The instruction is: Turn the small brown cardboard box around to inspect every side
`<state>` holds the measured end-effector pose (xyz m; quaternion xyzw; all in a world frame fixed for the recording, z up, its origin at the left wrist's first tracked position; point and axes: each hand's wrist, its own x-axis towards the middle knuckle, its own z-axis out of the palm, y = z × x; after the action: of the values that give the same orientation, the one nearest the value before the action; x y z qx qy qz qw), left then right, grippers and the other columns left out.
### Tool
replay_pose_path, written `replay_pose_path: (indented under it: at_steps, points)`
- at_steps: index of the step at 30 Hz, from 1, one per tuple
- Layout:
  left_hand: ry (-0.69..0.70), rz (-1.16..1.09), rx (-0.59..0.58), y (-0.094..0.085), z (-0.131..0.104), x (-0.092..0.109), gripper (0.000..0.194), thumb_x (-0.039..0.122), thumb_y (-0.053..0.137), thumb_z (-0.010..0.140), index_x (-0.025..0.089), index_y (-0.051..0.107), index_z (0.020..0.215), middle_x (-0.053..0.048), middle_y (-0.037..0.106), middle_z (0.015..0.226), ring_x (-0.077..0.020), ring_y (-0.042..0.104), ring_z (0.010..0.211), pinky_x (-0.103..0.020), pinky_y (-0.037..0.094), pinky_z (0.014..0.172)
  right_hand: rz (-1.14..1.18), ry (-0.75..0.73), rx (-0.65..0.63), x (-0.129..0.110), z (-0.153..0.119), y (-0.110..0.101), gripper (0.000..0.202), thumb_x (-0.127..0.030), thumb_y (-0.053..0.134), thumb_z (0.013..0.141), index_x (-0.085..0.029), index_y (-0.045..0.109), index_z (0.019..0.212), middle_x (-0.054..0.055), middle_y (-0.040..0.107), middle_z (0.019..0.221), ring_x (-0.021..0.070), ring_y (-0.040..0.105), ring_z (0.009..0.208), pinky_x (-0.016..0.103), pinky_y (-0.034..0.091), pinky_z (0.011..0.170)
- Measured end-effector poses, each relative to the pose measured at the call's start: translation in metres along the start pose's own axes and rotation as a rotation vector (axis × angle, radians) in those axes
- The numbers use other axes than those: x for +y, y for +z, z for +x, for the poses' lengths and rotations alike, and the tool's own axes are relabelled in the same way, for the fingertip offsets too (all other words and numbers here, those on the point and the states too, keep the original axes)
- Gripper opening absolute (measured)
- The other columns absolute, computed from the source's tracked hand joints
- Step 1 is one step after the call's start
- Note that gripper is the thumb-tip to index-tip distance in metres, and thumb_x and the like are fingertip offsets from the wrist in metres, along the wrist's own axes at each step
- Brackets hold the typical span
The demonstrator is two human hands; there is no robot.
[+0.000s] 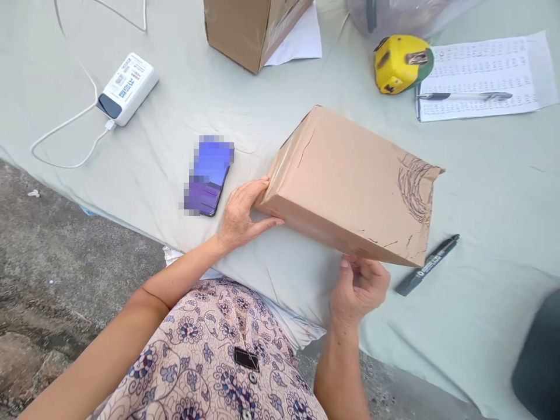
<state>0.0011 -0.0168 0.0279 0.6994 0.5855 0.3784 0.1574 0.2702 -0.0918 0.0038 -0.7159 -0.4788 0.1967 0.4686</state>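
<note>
A brown cardboard box (pixel 345 181) sits in front of me on the cloth-covered table, turned at an angle. Dark scribbled pen lines mark its right end, where a corner flap sticks out. My left hand (pixel 245 216) grips the box's left end, its thumb along the near side and its fingers partly hidden behind the end. At the lower near edge, my right hand (pixel 361 289) has curled fingers against the box, with some fingertips hidden by it. A black marker (pixel 427 265) lies on the cloth just right of that hand.
A phone (pixel 207 175) and a white power bank (pixel 128 88) with a cable lie to the left. Farther back are another cardboard box (pixel 236 32), a yellow tape measure (pixel 400 64), and written sheets (pixel 481 67) under a pen (pixel 466 96). A dark object (pixel 540 356) stands at the right edge.
</note>
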Motion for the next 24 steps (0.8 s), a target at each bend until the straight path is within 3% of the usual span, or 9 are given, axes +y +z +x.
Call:
replay_pose_path:
  at_steps: [6,10,13,16,19,22,24]
  points:
    - [0.222,-0.108,0.185,0.001,-0.002,-0.003,0.064,0.067,0.061,0.091,0.021,0.052,0.135,-0.013,0.070,0.123,-0.0297,0.066,0.126,-0.046,0.054,0.106,0.155,-0.059,0.103,-0.015,0.005,0.002,0.038,-0.045,0.075,0.076,-0.021,0.061,0.101,0.002,0.064,0.089,0.0197,0.065,0.080,0.039,0.053,0.075]
    - [0.167,-0.128,0.177,-0.006,0.000,0.012,0.057,0.065,0.054,0.096,0.021,0.054,0.134,-0.013,0.069,0.120,-0.0304,0.064,0.127,-0.047,0.052,0.107,0.201,-0.256,0.260,-0.032,0.029,-0.003,0.037,-0.057,0.068,0.078,-0.024,0.063,0.094,0.001,0.057,0.084,0.0199,0.057,0.075,0.038,0.048,0.071]
    - [0.122,-0.169,0.186,-0.007,0.019,0.027,0.055,0.066,0.045,0.099,0.022,0.055,0.131,-0.014,0.066,0.125,-0.0295,0.062,0.128,-0.048,0.051,0.108,0.265,-0.452,0.356,-0.042,0.062,-0.001,0.037,-0.063,0.057,0.087,-0.026,0.060,0.083,0.000,0.045,0.076,0.0192,0.049,0.070,0.037,0.043,0.068]
    - [0.099,-0.191,0.188,0.003,0.044,0.030,0.057,0.070,0.033,0.101,0.026,0.052,0.131,-0.014,0.060,0.134,-0.0291,0.057,0.134,-0.050,0.050,0.110,0.289,-0.489,0.406,-0.048,0.088,0.011,0.041,-0.066,0.049,0.093,-0.026,0.056,0.081,0.001,0.040,0.077,0.0193,0.044,0.069,0.039,0.042,0.068]
    - [0.094,-0.193,0.145,0.020,0.060,0.018,0.062,0.071,0.019,0.101,0.029,0.041,0.141,-0.014,0.055,0.140,-0.0292,0.056,0.136,-0.052,0.049,0.108,0.333,-0.467,0.445,-0.044,0.095,0.028,0.048,-0.073,0.047,0.091,-0.027,0.051,0.080,-0.001,0.036,0.076,0.0180,0.042,0.066,0.039,0.044,0.068]
    - [0.137,-0.194,0.102,0.030,0.060,0.002,0.072,0.079,0.022,0.096,0.028,0.033,0.146,-0.016,0.056,0.140,-0.0321,0.055,0.137,-0.053,0.049,0.108,0.382,-0.385,0.413,-0.031,0.090,0.038,0.056,-0.084,0.043,0.085,-0.028,0.050,0.086,0.000,0.039,0.081,0.0226,0.052,0.077,0.041,0.049,0.073]
    - [0.142,-0.189,0.061,0.029,0.057,-0.005,0.078,0.082,0.032,0.093,0.028,0.029,0.150,-0.017,0.053,0.144,-0.0338,0.052,0.140,-0.054,0.048,0.110,0.340,-0.275,0.201,-0.022,0.086,0.038,0.065,-0.090,0.037,0.080,-0.030,0.051,0.099,0.004,0.046,0.092,0.0292,0.058,0.100,0.045,0.052,0.082]
